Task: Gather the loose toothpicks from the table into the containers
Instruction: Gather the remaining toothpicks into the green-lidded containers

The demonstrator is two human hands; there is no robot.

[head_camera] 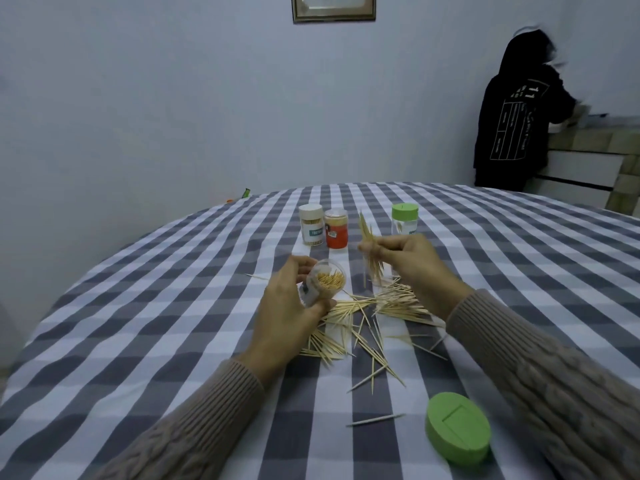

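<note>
Desk (173, 306), round, under a grey-and-white checked cloth; everything sits on its middle and near edge.

Loose toothpicks (360, 317): a scattered heap on the cloth between my two wrists, strays trailing toward me, one lying alone by the green lid (458, 428) near my right sleeve.

Left hand (291, 306): grip closed round a clear open container (320, 282), already mostly full, tilted so its mouth faces up and to the right.

Right hand (412, 261): grip pinching a bundle of toothpicks (370, 251) between thumb and fingers, lifted off the cloth. The bundle's long axis runs steeply, tips up toward the far side and down toward the heap, sticks somewhat splayed.

Key relation: the bundle lies just right of the container's mouth and a little beyond it, apart from it, not touching. Its axis stands closer to upright than the container's does. My judgement: the sticks need squaring up and swinging left so their axis lines up with the mouth, or they will jam on the packed contents.

Far side: three closed containers, a white-lidded one (311, 225) touching a red one (336, 233), a green-lidded one (404, 220) well apart to the right. Much of the heap is ungathered.
</note>
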